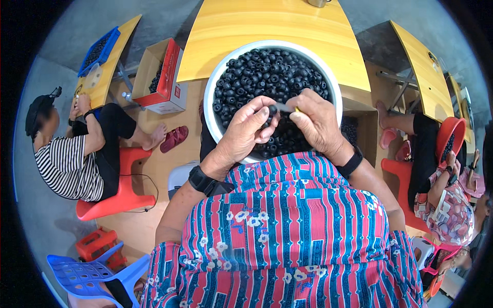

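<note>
Over a large pale metal basin (209,100) heaped with small round black pieces (269,72), many showing a hole, both my hands work close together. My left hand (245,126) pinches one round black piece (272,110) between thumb and fingers. Closed around a small knife (283,108) is my right hand (319,123); a bit of yellow handle shows at its fingers. The short blade points left and reaches the held piece; whether it cuts in, I cannot tell. Most of the handle is hidden in my right hand.
A yellow wooden table (277,23) stands just beyond the basin. To the left are a red-and-white carton (167,87) of black pieces and a seated person at another table. On the right, another person sits with a red basin (452,131). A blue chair (87,272) stands lower left.
</note>
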`<state>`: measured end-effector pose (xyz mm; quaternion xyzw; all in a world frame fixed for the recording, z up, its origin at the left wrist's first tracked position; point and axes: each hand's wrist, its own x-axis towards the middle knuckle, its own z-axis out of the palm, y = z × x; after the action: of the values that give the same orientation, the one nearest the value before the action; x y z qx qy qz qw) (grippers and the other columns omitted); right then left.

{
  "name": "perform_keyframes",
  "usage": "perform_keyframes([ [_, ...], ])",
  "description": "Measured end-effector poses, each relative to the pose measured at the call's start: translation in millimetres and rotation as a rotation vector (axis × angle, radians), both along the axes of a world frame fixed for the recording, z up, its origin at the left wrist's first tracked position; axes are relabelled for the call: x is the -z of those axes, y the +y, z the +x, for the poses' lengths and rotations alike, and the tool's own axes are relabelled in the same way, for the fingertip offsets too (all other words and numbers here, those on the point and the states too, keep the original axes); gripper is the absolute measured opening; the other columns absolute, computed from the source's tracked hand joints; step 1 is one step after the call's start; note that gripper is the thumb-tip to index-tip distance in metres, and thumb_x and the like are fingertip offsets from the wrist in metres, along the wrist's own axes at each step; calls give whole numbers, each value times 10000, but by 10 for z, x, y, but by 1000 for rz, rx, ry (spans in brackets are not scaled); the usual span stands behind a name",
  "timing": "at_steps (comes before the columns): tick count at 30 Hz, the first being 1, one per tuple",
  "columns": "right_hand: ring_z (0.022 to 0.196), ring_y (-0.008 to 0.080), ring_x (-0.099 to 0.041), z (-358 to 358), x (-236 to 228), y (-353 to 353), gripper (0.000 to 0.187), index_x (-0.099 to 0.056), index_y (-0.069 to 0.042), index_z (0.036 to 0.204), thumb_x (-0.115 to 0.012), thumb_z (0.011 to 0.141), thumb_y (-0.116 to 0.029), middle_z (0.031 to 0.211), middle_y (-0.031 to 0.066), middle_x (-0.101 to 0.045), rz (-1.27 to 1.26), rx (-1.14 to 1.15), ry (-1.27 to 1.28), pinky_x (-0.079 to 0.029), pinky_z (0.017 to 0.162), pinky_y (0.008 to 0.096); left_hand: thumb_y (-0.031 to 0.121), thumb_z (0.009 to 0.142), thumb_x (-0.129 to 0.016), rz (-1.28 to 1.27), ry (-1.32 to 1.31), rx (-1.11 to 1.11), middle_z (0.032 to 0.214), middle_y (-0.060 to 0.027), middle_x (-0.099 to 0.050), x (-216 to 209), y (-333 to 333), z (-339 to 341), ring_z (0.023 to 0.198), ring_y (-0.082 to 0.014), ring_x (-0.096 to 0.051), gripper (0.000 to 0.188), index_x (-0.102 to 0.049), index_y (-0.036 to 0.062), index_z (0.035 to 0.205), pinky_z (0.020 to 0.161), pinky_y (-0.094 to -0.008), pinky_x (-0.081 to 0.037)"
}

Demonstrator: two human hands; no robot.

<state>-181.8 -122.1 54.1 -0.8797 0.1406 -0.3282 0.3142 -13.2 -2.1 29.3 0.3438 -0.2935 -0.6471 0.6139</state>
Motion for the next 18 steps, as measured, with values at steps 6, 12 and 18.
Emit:
perform_keyframes([
  [6, 681, 321, -591, 12, -35, 69, 211, -639, -57, 842, -700, 824, -259, 749, 112, -547, -85, -20, 69, -477, 587, 407, 304, 1025, -479, -35, 8, -5, 843, -4, -510, 4, 5, 10, 624, -49, -415, 257, -492, 62, 1111, 509, -165, -298],
  [12, 673, 317, -592, 21, -41, 71, 202, -644, -55, 841, -708, 817, -246, 749, 110, -550, -82, -21, 57, -481, 583, 402, 338, 1021, -480, -65, 5, 22, 824, -1, -501, 11, 8, 18, 633, -53, -422, 290, -491, 59, 1099, 518, -169, -311],
  [18, 670, 306, -596, 22, -60, 71, 204, -647, -55, 843, -715, 812, -245, 748, 106, -552, -90, -32, 57, -484, 584, 395, 347, 1017, -488, -62, 27, 48, 820, -2, -501, 7, 14, 28, 641, -58, -429, 311, -492, 47, 1100, 526, -175, -319],
])
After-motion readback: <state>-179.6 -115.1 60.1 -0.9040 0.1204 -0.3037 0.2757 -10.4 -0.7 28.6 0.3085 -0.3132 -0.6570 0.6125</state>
